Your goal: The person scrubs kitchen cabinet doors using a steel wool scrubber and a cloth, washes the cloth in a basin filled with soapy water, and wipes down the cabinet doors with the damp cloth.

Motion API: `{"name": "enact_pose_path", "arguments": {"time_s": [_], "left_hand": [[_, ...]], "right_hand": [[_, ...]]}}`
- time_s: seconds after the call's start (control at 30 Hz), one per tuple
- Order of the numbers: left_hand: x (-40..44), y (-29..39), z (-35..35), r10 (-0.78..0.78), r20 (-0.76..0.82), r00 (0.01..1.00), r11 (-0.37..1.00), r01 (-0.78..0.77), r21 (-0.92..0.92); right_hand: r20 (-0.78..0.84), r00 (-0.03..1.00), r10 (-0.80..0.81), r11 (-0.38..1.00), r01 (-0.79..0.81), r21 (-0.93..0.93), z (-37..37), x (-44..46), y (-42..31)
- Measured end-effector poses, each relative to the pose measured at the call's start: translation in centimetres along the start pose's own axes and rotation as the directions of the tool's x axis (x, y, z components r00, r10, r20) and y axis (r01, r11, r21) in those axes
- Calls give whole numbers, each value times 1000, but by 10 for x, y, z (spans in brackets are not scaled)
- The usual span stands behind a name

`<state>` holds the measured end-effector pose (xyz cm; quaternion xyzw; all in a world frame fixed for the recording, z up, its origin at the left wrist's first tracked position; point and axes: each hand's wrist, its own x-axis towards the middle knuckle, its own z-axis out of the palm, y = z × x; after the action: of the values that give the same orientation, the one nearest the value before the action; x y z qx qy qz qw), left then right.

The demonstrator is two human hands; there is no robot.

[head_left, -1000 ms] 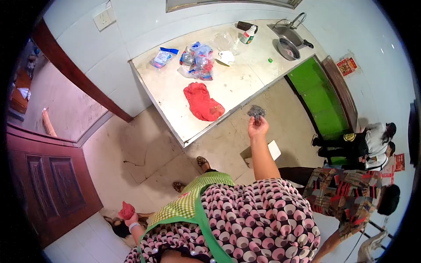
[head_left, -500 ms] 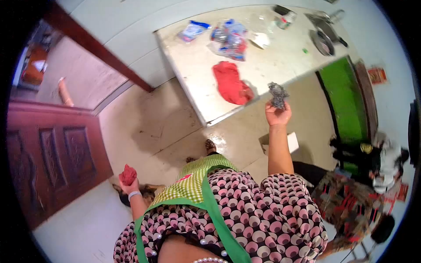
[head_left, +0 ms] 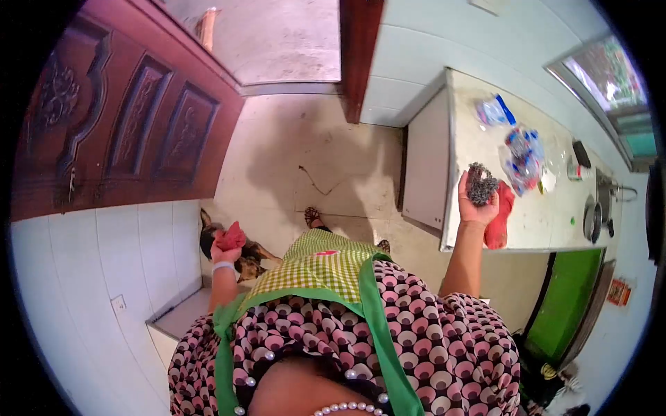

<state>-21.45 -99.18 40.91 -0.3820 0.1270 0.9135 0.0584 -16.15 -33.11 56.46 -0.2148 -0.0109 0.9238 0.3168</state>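
A crumpled red cloth (head_left: 232, 236) is gripped in my left hand (head_left: 223, 254), out to the left over the floor and close above a dog. My right hand (head_left: 480, 210) holds a grey metal scouring pad (head_left: 481, 185) in front of the counter's near edge. Just beyond that hand, a larger red cloth (head_left: 499, 222) lies on the pale countertop (head_left: 463, 104), partly covered by the hand and pad.
A dark dog (head_left: 258, 253) lies on the floor at left. The carved wooden door (head_left: 132, 111) stands beside a doorway. Clear and blue plastic bags (head_left: 524, 159), a can (head_left: 574, 170) and a pan (head_left: 592, 220) rest on the counter. A thin cord-like strip (head_left: 316, 182) crosses the floor.
My view has turned left, so the counter now appears at right and the door and dog show more fully. Both hands still hold the same things.
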Motion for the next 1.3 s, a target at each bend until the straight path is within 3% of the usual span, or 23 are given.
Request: {"name": "enact_pose_path", "arguments": {"time_s": [0.03, 0.07, 0.1, 0.17, 0.2, 0.33, 0.4, 0.43, 0.53, 0.57, 0.63, 0.67, 0.7, 0.77, 0.8, 0.87, 0.93, 1.0, 1.07, 1.2, 1.27, 1.3], "left_hand": [[0, 14, 18, -9, -7, 1000, 1000, 9, -15], [-8, 7, 38, 83, -90, 993, 996, -79, 38], [-4, 28, 56, 159, -176, 972, 985, -144, 93], [1, 53, 94, 144, -185, 972, 988, -131, 79], [-15, 35, 99, 154, -155, 976, 988, -149, 46], [39, 107, 153, 27, -31, 999, 999, -26, 31], [70, 118, 177, -47, 115, 992, 998, 50, -28], [47, 80, 199, 25, -106, 994, 1000, -25, -8], [87, 120, 268, -54, -101, 993, 998, 53, -19], [94, 116, 275, 38, -128, 991, 997, -28, 78], [108, 123, 303, -28, -140, 990, 999, 33, 31], [102, 127, 309, -91, -129, 988, 996, 92, 1], [106, 142, 321, -87, -145, 986, 996, 87, -5], [129, 171, 362, 76, -240, 968, 995, -60, 75], [137, 177, 374, 74, -244, 967, 996, -58, 73], [151, 182, 376, 51, -209, 977, 995, -32, 95], [158, 188, 389, 10, -177, 984, 1000, -11, -1], [177, 206, 419, -50, -183, 982, 997, 37, -73], [212, 223, 449, -114, -168, 979, 990, 97, -107], [246, 214, 479, -236, -100, 967, 965, 221, -141], [247, 207, 525, -222, -289, 931, 975, 213, -61], [253, 213, 553, -245, -274, 930, 970, 236, -63]], "right_hand": [[39, 998, 53, 997, -55, 52, 6, 0, 23], [78, 991, 109, 986, -118, 115, 7, 4, 28], [56, 995, 81, 994, -85, 63, 26, -5, 65], [16, 996, 88, 995, -88, 40, 50, 0, 104], [19, 993, 118, 992, -118, 35, 52, 3, 88], [23, 985, 169, 986, -169, -12, 108, 4, 187], [15, 984, 175, 983, -175, -48, 133, 11, 213], [-13, 980, 199, 973, -199, -113, 128, 15, 188], [-98, 963, 252, 916, -270, -296, 172, 36, 276], [-120, 953, 278, 896, -302, -324, 174, 44, 288], [-110, 931, 349, 864, -365, -348, 183, 66, 316], [-11, 936, 351, 884, -335, -325, 183, 66, 323], [-66, 929, 365, 882, -368, -294, 195, 80, 347], [-118, 920, 373, 885, -391, -251, 222, 117, 400], [-111, 922, 372, 886, -388, -255, 227, 135, 417], [-101, 924, 368, 882, -382, -275, 240, 162, 438], [-60, 912, 406, 903, -411, -127, 263, 175, 451], [-223, 924, 310, 937, -336, -93, 303, 190, 475], [-166, 946, 279, 952, -295, -83, 328, 214, 497], [-233, 942, 240, 971, -228, 78, 336, 242, 463], [-249, 953, 172, 985, -162, 61, 366, 255, 477], [-277, 946, 167, 985, -149, 85, 382, 260, 490]]}}
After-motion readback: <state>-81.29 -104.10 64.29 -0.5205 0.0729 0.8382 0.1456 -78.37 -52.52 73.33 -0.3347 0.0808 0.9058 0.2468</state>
